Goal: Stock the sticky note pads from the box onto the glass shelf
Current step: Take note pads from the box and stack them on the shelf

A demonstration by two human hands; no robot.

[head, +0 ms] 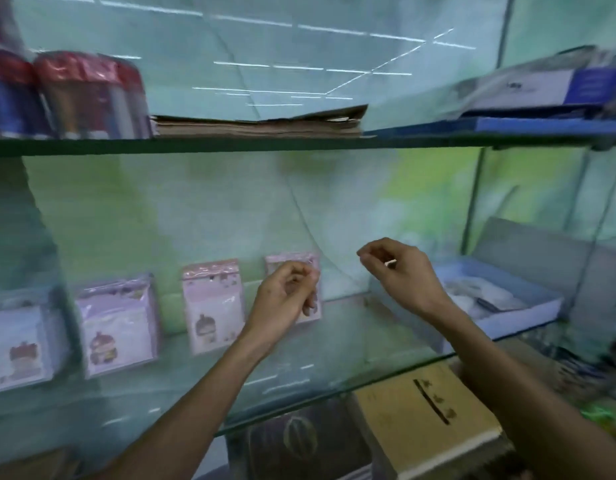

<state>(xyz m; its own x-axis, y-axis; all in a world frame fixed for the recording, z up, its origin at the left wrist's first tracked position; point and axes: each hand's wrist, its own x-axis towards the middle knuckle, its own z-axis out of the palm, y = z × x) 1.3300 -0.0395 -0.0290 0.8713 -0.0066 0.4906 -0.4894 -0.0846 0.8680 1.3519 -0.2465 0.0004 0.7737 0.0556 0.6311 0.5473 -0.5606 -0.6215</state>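
Several sticky note pads in clear wrappers stand in a row against the back wall on the glass shelf (334,368): one at the far left (12,344), a purple one (117,327), a pink one (213,306) and the rightmost pink pad (292,259). My left hand (285,296) is in front of that rightmost pad, and its curled thumb and fingers seem to pinch the pad's upper right edge; blur hides the contact. To the right, above bare glass, my right hand (393,268) hovers with curled fingers and holds no pad. A shallow blue box (528,289) lies at the shelf's right end.
The upper glass shelf (230,145) carries red-capped bottles (88,95), flat cardboard (258,124) and blue-edged packs (541,95). Below the shelf lie a tan notebook (427,420) and a dark book (299,441). A glass side panel (472,202) stands at the right.
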